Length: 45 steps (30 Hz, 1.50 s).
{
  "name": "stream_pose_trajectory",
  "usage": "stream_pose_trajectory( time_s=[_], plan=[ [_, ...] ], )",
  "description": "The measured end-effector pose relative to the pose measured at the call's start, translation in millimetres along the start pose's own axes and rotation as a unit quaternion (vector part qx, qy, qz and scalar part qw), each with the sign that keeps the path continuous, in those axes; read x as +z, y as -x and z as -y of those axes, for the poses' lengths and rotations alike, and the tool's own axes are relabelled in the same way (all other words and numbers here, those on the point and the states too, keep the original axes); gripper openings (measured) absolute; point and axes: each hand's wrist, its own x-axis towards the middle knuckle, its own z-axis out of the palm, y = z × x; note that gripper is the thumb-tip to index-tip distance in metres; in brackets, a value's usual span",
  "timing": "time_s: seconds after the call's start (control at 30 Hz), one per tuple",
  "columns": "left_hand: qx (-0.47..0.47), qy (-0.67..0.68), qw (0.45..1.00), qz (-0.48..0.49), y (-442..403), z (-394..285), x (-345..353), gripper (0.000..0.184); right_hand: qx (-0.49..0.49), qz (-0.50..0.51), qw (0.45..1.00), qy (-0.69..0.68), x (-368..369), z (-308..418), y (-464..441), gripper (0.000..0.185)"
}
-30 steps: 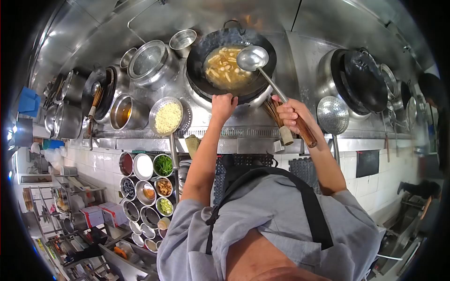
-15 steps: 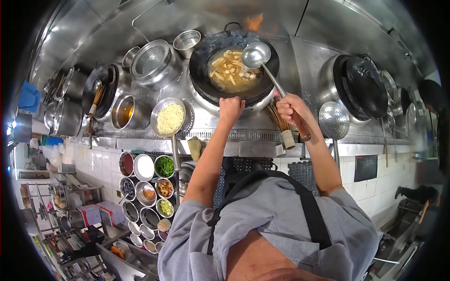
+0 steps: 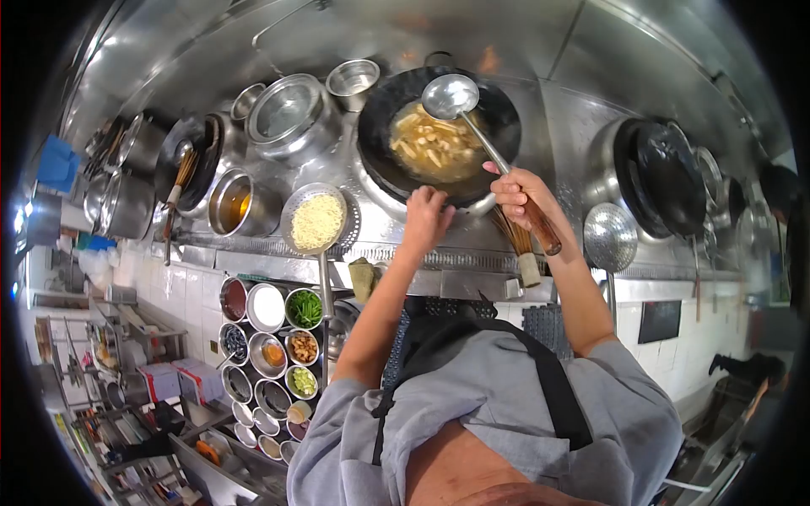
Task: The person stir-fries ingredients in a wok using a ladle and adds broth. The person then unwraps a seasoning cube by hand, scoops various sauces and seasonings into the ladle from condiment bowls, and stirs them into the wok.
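Observation:
A black wok (image 3: 502,105) sits on the burner, holding pale strips and pieces in brownish liquid (image 3: 434,148). My left hand (image 3: 429,221) is at its near rim, fingers curled over the edge; the exact grip point is hidden. My right hand (image 3: 525,198) is closed round the wooden handle of a metal ladle (image 3: 450,96). The ladle's bowl hangs above the far part of the wok. Below my right hand, a bamboo brush (image 3: 516,240) leans at the stove's edge.
Left of the wok, a perforated strainer (image 3: 323,263) holds pale noodles (image 3: 317,222) beside a pot of yellow liquid (image 3: 228,202). Several seasoning and ingredient bowls (image 3: 266,307) stand near the left arm. At right are another skimmer (image 3: 609,238) and a second wok (image 3: 671,177). A faint flame (image 3: 489,61) shows behind.
The ladle's bowl has shifted left and farther over the wok. My left hand stays at the rim, its fingers looking slightly looser. The flame is smaller, and the whole view has shifted a little.

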Motion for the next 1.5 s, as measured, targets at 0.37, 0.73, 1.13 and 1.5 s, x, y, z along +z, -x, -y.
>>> stream_pose_trajectory(
  time_s=[0.37, 0.73, 1.13, 1.5],
  plan=[
    [-0.346, 0.205, 0.874, 0.273, 256.4, 57.0, -86.3, 0.029, -0.046, 0.014, 0.898, 0.438, 126.3, -11.6, -247.8, 0.031],
    [-0.693, 0.11, 0.7, 0.133, 556.4, 71.8, -38.2, 0.026, -0.166, 0.039, 0.871, 0.46, 234.3, 15.8, -381.4, 0.023],
    [-0.703, 0.354, 0.596, -0.158, 536.8, 12.2, -24.3, 0.017, -0.248, -0.318, 0.659, 0.635, -49.4, -32.6, 39.7, 0.064],
    [-0.78, 0.251, 0.574, -0.009, 643.8, -160.7, -14.9, 0.022, -0.155, -0.345, 0.542, 0.75, -303.3, -168.7, 183.7, 0.07]
  ],
)
